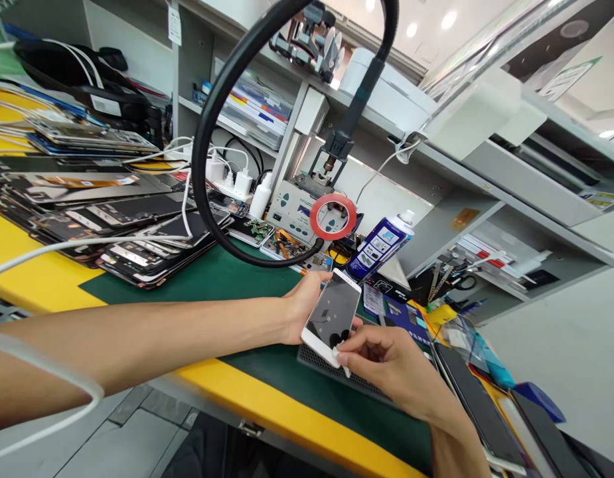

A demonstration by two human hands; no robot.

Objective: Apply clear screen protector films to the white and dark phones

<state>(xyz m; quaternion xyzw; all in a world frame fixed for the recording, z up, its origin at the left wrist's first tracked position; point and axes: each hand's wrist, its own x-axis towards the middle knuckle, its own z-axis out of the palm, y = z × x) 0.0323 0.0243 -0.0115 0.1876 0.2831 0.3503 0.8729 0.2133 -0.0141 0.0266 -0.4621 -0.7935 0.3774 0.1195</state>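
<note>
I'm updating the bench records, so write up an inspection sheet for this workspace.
Surface: green mat on a yellow bench.
Items in hand: white-framed phone; small white piece at its near end, too small to identify.
Clutter: stacked phone parts at left, flat devices at right.
Hands: left hand holds the phone; right hand pinches the white piece.
Cables: white cable crosses the stacked parts.
Surroundings: grey shelving behind; blue spray can beyond the phone.
</note>
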